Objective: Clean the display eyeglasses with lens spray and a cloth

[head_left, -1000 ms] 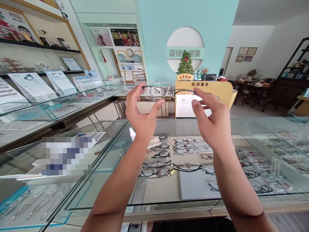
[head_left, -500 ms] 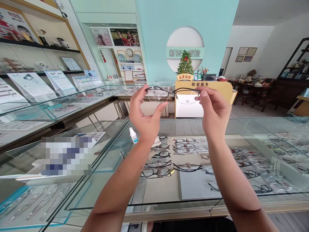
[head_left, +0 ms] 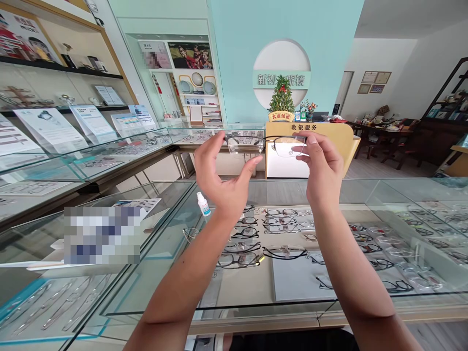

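Note:
A pair of eyeglasses with a dark upper rim and clear lenses is held up in front of me, above the glass counter. With its thumb and fingers, my right hand pinches the right end of the frame. My left hand curves in a C at the other end, its fingertips at the left corner and its thumb apart, below the left lens. Below my hands, several other eyeglasses lie in rows in the display case. A small white spray bottle stands beside my left forearm.
A grey flat board lies in the case. Leaflets and a blue-edged tray with thin frames are at the left. Glass counters run along the left wall. A cashier desk with a plant stands ahead.
The eyeglasses have shifted slightly right and down, and their tilt has changed a little. My left thumb has moved right; my right hand has moved slightly left.

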`<state>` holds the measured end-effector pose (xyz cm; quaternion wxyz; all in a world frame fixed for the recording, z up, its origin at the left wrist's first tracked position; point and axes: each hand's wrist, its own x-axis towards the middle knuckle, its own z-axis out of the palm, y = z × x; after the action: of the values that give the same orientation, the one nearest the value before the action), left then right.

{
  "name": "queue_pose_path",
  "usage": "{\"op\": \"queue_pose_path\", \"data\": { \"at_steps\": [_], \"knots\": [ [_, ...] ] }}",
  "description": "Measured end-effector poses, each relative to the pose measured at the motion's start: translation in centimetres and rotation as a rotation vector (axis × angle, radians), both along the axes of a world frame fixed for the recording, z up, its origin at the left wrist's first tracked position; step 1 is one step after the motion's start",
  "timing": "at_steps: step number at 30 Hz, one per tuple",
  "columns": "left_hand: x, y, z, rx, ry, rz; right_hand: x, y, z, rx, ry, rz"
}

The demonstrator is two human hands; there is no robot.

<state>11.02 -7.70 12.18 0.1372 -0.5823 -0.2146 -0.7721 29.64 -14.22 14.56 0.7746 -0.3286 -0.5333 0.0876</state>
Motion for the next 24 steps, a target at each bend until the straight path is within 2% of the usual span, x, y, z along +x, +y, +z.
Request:
{"op": "queue_pose_path", "data": {
  "at_steps": [11,19,24],
  "knots": [
    [-0.2,1.5,-0.1,0.021,0.01,-0.017,-0.3,-0.4,0.1,0.021,-0.082,0.025],
    [-0.2,2.4,0.0,0.019,0.024,-0.169,-0.7,-0.5,0.2,0.06,-0.039,0.084],
    [0.1,2.6,-0.2,-0.04,0.046,-0.241,-0.6,0.0,0.1,0.012,0.015,0.069]
  ]
}}
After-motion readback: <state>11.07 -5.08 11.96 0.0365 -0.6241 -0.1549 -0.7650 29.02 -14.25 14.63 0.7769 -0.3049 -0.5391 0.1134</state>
